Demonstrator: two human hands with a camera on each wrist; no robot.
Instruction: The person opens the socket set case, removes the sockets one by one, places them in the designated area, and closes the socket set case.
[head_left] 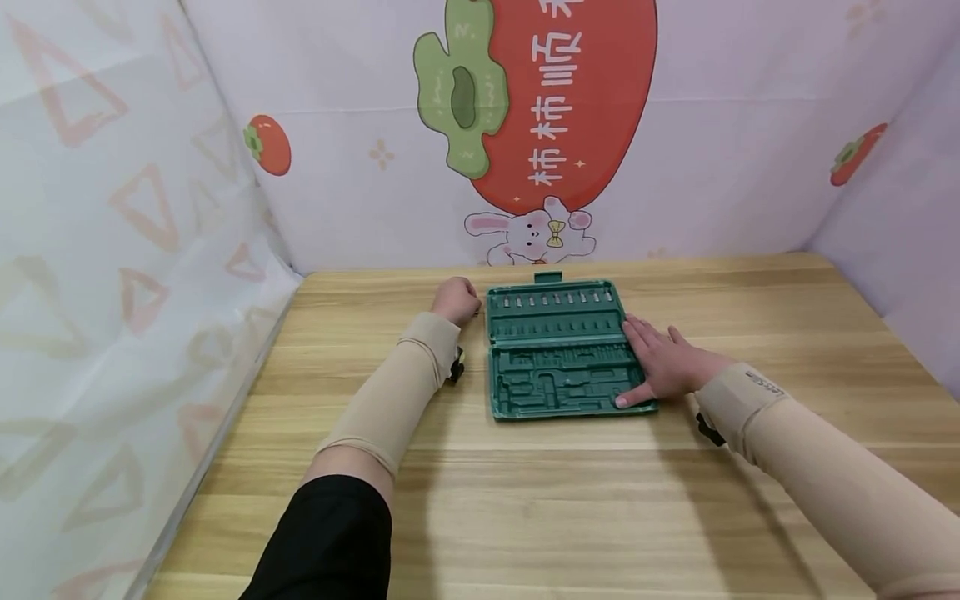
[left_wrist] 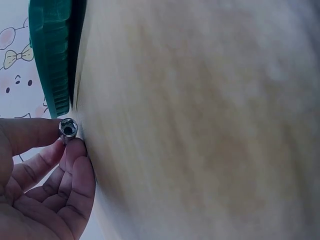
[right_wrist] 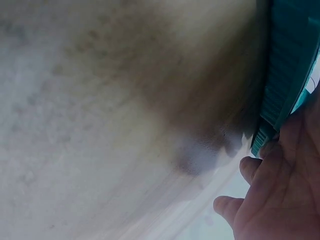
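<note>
A green plastic tool case lies unfolded on the wooden table, its moulded slots facing up. Along its far half runs a row of small silvery bits or sockets. My left hand is just left of the case's far half. Between thumb and fingers it pinches a small metal socket, its hollow end toward the left wrist camera. On the case's right edge rests my right hand, fingers spread and thumb lying over the near right corner; in the right wrist view its palm is against the case side.
The wooden table extends around the case on all sides. A printed cloth with persimmon and rabbit drawings hangs behind its far edge. A pale patterned sheet borders the table at left.
</note>
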